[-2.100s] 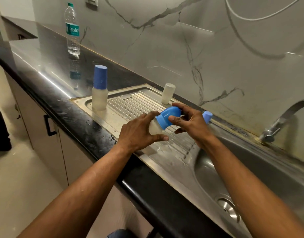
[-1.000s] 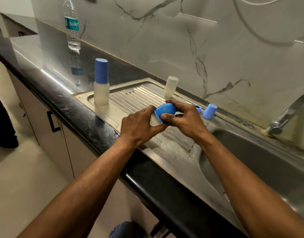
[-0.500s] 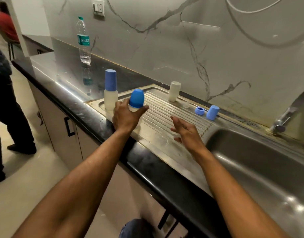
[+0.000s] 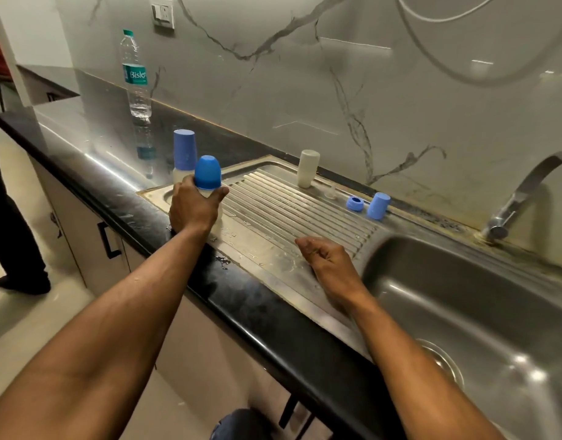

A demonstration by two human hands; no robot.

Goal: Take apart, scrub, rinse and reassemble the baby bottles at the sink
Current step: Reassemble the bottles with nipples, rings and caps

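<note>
My left hand grips a baby bottle with a rounded blue cap, upright at the left end of the steel drainboard. Just behind it stands a second bottle with a tall blue cap. A bare whitish bottle body stands at the drainboard's back edge. A clear teat, a blue collar ring and a loose blue cap sit further right. My right hand hovers over the drainboard's front with loosely curled fingers, holding nothing.
The sink basin lies to the right with the tap behind it. A plastic water bottle stands on the black counter at the back left. A person's legs are at the far left.
Both hands held the rounded-cap bottle tilted over the drainboard. Now my left hand has carried it left and stood it upright beside the tall-cap bottle. My right hand has let go and drawn back.
</note>
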